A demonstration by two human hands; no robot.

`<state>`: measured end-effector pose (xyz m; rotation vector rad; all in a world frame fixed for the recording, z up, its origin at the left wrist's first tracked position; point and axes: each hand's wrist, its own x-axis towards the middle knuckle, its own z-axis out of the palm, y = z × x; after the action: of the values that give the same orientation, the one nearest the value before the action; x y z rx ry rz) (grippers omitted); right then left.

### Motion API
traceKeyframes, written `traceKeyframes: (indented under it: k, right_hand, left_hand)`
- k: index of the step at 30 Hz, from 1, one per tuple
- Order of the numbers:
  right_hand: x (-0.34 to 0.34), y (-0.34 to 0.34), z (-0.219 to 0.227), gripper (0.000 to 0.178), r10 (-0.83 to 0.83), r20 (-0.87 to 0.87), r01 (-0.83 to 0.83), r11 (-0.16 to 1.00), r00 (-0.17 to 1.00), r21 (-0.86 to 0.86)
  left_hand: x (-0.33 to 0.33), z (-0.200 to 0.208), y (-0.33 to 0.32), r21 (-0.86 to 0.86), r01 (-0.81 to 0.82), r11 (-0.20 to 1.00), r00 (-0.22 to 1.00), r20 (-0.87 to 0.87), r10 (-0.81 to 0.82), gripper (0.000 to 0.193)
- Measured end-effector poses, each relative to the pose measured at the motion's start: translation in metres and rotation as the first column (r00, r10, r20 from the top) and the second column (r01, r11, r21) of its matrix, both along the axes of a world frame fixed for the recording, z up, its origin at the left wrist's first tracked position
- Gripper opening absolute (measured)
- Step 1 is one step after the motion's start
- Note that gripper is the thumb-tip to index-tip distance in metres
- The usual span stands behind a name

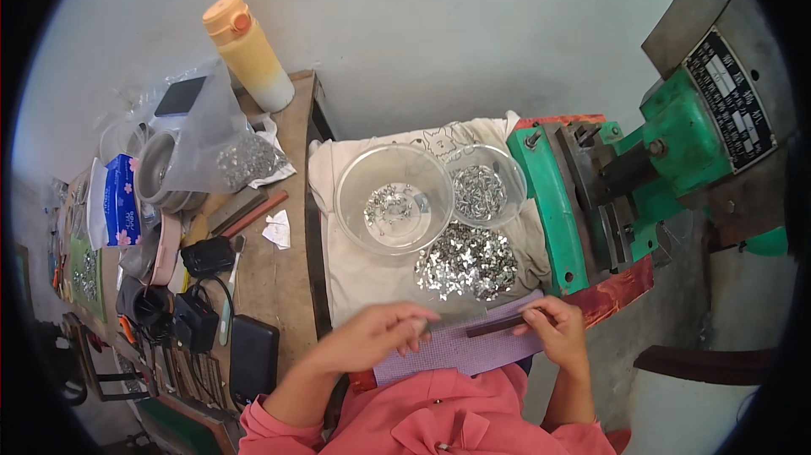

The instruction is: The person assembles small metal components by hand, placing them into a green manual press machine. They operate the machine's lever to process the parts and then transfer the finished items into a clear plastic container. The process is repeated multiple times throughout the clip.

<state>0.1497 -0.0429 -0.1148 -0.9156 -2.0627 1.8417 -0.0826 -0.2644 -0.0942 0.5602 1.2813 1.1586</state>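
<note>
"While I watch from afar through the head camera, what looms largest?"

"I'd say the green press at the right, then the pale cloth beside it."

"And on that cloth?"

"I see a large clear tub, a heap of shiny metal pieces and a smaller tub just behind the heap."

"Hands?"

"On the left hand, fingers curl together, but blur keeps me from telling whether its grip holds anything. The right hand has its grip closed on one end of a dark strip, which points toward the left hand, just nearer me than the heap."
</note>
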Motion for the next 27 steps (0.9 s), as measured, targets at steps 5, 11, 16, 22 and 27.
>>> traceKeyframes:
  k: [5, 11, 16, 22, 27]
  right_hand:
    - [0.028, -0.015, -0.031, 0.01, -0.326, 0.08, 0.327, 0.945, 0.942, -0.001]
    - [0.02, -0.008, -0.03, 0.015, -0.413, 0.046, 0.335, 0.794, 0.909, 0.508]
    - [0.017, -0.01, -0.03, 0.017, -0.406, 0.042, 0.262, 0.663, 0.913, 0.701]
    - [0.007, -0.019, -0.016, 0.015, -0.32, -0.025, 0.225, 0.605, 0.947, 0.764]
    - [-0.032, -0.037, -0.009, 0.012, 0.108, -0.083, -0.022, 0.73, 0.991, 0.683]
  left_hand:
    - [0.04, -0.042, -0.004, -0.158, 0.175, 0.972, 0.982, -0.042, -0.184, 0.03]
    - [0.041, -0.026, 0.003, -0.188, 0.081, 0.979, 0.888, -0.433, -0.156, 0.024]
    - [0.05, -0.011, -0.006, -0.172, -0.008, 0.985, 0.707, -0.697, -0.116, 0.023]
    - [0.053, -0.018, -0.01, -0.106, 0.004, 0.994, 0.512, -0.854, -0.093, 0.025]
    - [0.048, -0.025, -0.017, -0.034, -0.103, 0.994, 0.531, -0.847, 0.026, 0.026]
